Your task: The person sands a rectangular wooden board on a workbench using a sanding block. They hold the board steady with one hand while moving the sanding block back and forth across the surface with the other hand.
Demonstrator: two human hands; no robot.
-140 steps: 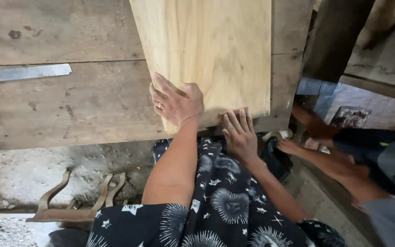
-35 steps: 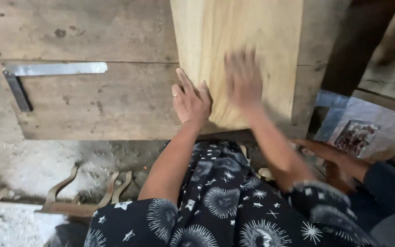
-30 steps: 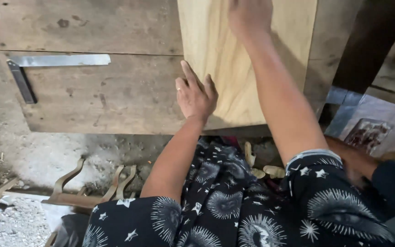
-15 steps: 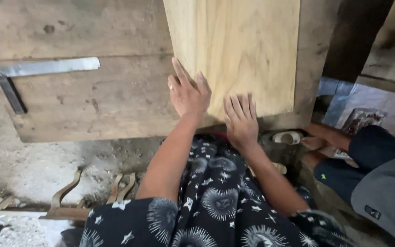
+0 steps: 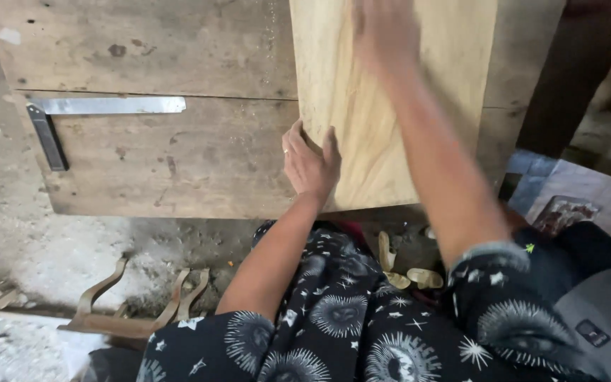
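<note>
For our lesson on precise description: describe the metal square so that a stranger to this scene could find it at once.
Start at the big, dark, worn wooden bench top. Left of the pale board under the person's left hand lies the metal square. It is the only L-shaped metal thing there: a shiny flat blade joined to a short dark handle.

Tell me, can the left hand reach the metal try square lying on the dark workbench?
Probably yes: the left hand rests on the pale wooden board, and only bare bench lies between it and the metal try square.
</note>
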